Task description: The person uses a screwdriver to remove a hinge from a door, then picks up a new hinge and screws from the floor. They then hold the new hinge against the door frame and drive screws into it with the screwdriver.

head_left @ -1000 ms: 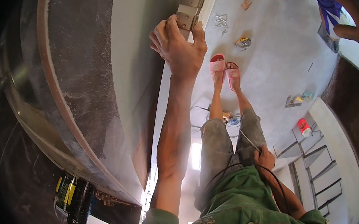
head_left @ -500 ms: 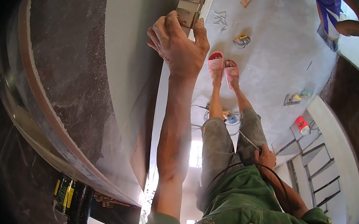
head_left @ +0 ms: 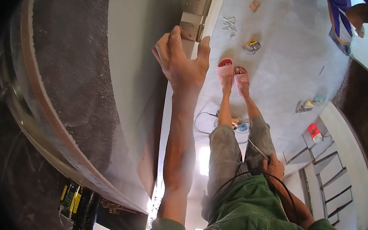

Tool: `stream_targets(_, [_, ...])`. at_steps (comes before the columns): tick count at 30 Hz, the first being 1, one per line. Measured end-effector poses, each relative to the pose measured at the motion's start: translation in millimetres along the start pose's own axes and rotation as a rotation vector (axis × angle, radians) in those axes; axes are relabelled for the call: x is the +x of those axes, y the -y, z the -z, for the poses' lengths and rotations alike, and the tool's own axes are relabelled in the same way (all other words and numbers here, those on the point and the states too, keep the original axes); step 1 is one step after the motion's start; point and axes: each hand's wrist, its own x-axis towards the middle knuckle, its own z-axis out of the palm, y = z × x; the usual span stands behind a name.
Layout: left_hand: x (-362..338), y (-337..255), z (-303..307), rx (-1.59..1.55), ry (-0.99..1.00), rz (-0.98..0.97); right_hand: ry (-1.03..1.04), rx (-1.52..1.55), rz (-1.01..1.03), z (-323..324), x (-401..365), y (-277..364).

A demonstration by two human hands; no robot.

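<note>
My left hand (head_left: 185, 61) is at the edge of an upright panel, beside a metal butt hinge (head_left: 193, 18) with screw holes in its leaves. The index fingertip meets the lower leaf's left side, while the thumb stands apart near the knuckle side. Low in front of my thighs, my right hand (head_left: 274, 168) is closed around a thin metal rod (head_left: 257, 147) that points towards my knees. What its fingers cover is hidden. A black cable (head_left: 283, 184) arches past that hand.
A tape measure (head_left: 252, 46), screws (head_left: 229, 25) and a small brown block (head_left: 254, 6) lie on the floor. Cords lie near my legs. A red container (head_left: 314, 133) stands right, near dark-framed shelving (head_left: 331, 176). Another person's arm (head_left: 360, 14) shows at upper right.
My left hand has drawn back a little from the hinge, and its thumb has come away from the knuckle. The view has shifted slightly. My right hand keeps its hold.
</note>
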Motion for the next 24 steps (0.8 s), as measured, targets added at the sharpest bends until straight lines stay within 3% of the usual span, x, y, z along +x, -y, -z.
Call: stream_targets(24, [4,1,1,-0.017,0.07,0.023,0.022,0.073,-0.021,7,1,-5])
